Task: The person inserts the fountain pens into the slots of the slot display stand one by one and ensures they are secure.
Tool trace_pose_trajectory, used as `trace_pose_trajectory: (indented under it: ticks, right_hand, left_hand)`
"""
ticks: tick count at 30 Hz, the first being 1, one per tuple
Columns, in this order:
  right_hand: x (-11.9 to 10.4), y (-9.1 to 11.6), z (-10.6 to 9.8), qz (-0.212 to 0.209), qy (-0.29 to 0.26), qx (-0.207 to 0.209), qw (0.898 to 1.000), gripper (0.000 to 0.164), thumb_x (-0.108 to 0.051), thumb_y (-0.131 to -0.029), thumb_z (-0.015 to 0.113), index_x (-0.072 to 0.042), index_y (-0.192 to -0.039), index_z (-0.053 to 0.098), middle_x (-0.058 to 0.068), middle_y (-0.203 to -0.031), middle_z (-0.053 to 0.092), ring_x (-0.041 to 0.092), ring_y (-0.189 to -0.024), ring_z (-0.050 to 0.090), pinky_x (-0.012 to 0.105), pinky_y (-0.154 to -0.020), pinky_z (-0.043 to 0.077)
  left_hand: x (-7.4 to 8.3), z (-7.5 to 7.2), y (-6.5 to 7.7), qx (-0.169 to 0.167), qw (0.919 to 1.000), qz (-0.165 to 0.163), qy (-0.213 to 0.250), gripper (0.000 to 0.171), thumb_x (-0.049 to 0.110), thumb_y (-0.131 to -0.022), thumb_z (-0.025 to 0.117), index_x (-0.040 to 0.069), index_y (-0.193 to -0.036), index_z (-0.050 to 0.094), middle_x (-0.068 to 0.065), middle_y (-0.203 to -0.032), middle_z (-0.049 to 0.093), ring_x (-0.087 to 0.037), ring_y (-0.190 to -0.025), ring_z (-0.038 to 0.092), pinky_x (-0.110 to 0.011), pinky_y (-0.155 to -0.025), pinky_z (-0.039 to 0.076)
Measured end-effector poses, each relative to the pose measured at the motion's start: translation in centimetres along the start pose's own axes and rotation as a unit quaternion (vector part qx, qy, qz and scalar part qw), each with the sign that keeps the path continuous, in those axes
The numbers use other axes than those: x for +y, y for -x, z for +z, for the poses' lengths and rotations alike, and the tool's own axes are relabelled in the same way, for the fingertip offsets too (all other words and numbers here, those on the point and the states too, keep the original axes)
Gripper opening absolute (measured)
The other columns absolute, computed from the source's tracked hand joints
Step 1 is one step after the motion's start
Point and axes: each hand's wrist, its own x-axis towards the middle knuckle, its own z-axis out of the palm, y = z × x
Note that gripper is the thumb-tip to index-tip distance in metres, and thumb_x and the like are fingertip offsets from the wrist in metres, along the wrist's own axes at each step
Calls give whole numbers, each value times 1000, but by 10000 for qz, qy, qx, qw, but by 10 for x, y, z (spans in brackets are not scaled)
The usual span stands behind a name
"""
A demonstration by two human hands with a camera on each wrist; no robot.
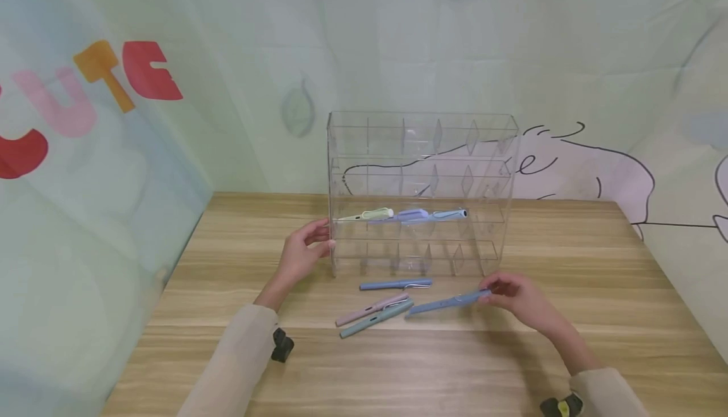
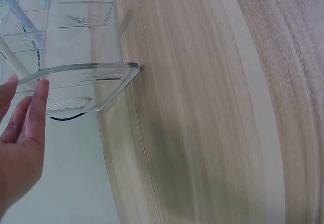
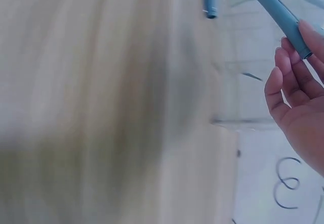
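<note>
A blue pen (image 1: pixel 446 303) with a metal clip slants over the front of the table, its right end pinched between the thumb and fingers of my right hand (image 1: pixel 514 297). The right wrist view shows the same pen (image 3: pixel 281 16) in that grip, angled up and left. My left hand (image 1: pixel 304 249) is at the left side panel of a clear acrylic rack (image 1: pixel 421 234). Its fingers are extended, with fingertips right at the panel (image 2: pixel 81 70). In the rack, a pale green pen (image 1: pixel 370 215), a purple pen (image 1: pixel 412 215) and a light blue pen (image 1: pixel 449 215) lie along one tier.
Before the rack lie another blue pen (image 1: pixel 395 285), a pink pen (image 1: pixel 372 309) and a teal pen (image 1: pixel 376 318) on the wooden table (image 1: pixel 443 373). A printed cloth backdrop (image 1: pixel 256 88) hangs behind and at the left side.
</note>
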Motion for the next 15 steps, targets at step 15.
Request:
trace_pose_trajectory:
  ticks: [15]
  right_hand:
    - [-42, -1, -47, -295, 315, 1415, 9890, 15, 1, -84, 63, 7, -96, 58, -7, -88, 61, 6, -75, 59, 15, -66, 54]
  left_hand:
    - [-1, 1, 0, 15, 10000, -21, 19, 47, -4, -84, 61, -1, -128, 48, -26, -115, 55, -32, -105, 55, -24, -75, 56]
